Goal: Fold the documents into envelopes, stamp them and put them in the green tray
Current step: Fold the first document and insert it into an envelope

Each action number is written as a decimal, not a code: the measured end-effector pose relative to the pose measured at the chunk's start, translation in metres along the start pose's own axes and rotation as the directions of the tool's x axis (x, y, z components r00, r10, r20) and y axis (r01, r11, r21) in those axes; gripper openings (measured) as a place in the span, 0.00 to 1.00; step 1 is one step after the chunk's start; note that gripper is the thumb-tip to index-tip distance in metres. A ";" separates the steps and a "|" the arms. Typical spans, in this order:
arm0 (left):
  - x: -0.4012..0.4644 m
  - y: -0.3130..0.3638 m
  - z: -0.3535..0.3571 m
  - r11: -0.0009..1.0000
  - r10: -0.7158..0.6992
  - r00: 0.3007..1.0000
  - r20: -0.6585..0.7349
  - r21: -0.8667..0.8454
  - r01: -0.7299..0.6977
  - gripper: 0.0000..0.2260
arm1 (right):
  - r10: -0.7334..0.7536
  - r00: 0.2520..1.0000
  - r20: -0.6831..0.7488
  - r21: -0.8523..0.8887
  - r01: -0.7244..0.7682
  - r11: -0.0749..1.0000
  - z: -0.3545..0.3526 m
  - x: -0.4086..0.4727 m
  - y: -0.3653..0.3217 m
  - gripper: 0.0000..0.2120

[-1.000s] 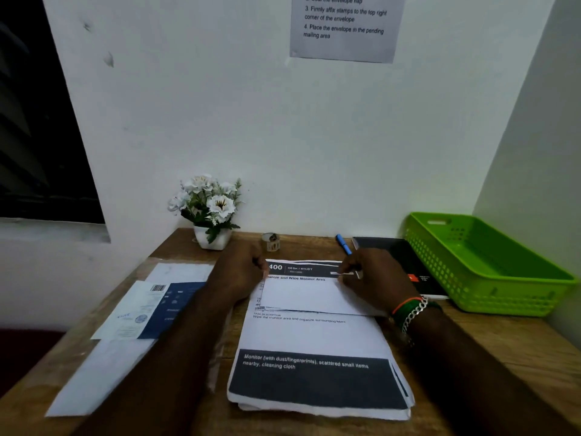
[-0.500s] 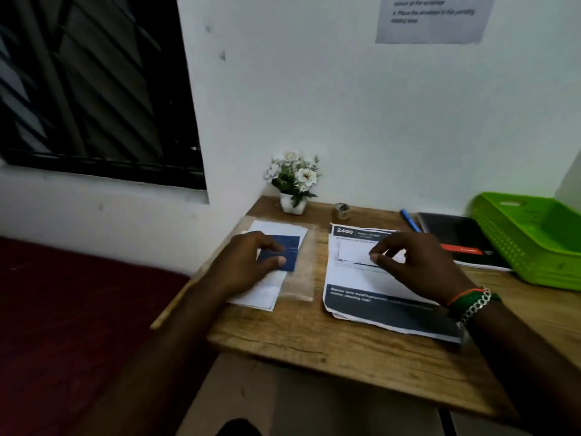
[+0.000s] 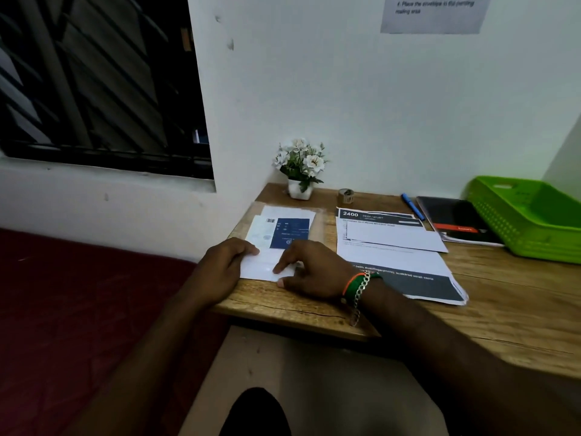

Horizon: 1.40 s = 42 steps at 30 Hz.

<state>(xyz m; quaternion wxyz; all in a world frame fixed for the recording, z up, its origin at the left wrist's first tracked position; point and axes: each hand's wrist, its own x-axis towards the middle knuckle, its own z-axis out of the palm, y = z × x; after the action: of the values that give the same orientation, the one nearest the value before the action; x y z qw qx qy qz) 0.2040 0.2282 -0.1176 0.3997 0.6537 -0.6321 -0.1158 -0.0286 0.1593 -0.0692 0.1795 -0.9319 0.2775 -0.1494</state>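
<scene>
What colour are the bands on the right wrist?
Orange and green bands plus a silver chain bracelet, seen in the head view, the only one.

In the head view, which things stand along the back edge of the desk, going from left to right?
flower pot → tape roll → blue pen → black notebook → green tray
</scene>
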 end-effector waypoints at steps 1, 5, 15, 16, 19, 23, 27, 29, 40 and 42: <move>0.000 -0.001 0.000 1.000 -0.001 1.000 0.002 -0.001 0.001 0.14 | 0.005 1.000 0.004 -0.014 -0.005 1.000 0.000 0.001 0.000 0.13; 0.000 -0.002 -0.002 1.000 -0.019 0.999 0.044 -0.019 0.020 0.15 | 0.031 0.999 0.010 -0.080 -0.030 0.996 0.000 0.004 -0.004 0.15; -0.002 0.001 -0.002 0.998 0.034 0.995 0.099 0.057 -0.039 0.16 | -0.019 0.997 -0.069 -0.231 0.002 0.973 0.006 0.003 -0.014 0.12; -0.002 0.002 -0.003 0.998 0.040 0.995 0.095 0.052 -0.045 0.17 | -0.018 0.997 -0.077 -0.238 -0.001 0.971 0.007 0.003 -0.014 0.12; -0.004 0.004 -0.003 0.999 0.048 0.996 0.073 0.010 -0.049 0.21 | -0.008 0.993 -0.119 -0.224 -0.019 0.974 0.009 0.006 -0.014 0.11; -0.010 0.011 -0.004 0.997 0.021 1.000 -0.012 -0.069 -0.022 0.24 | -0.014 0.978 -0.206 -0.120 -0.011 0.993 0.008 0.005 -0.020 0.10; -0.019 0.025 -0.009 0.973 0.080 0.964 -0.254 -0.189 -0.130 0.30 | -0.034 0.920 -0.390 0.061 0.062 0.996 -0.011 -0.001 -0.040 0.09; -0.025 0.043 -0.010 0.947 0.086 0.923 -0.375 -0.258 -0.193 0.38 | 0.007 0.891 -0.454 0.231 0.110 0.967 -0.027 -0.004 -0.054 0.12; 0.022 0.185 -0.004 0.938 0.312 0.807 -0.501 0.298 -0.177 0.54 | 0.247 0.714 -0.655 0.655 0.375 0.656 -0.122 -0.040 -0.066 0.10; 0.040 0.193 -0.001 0.832 0.437 0.805 -0.402 0.521 -0.191 0.57 | 0.260 0.697 -0.668 0.643 0.364 0.674 -0.135 -0.048 -0.048 0.07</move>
<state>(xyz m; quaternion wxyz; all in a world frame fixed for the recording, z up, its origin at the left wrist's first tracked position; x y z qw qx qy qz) 0.0695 0.2142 0.0264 0.3999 0.6180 -0.6159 0.2807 -0.0964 0.1900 0.0626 0.4116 -0.6508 0.2101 -0.6024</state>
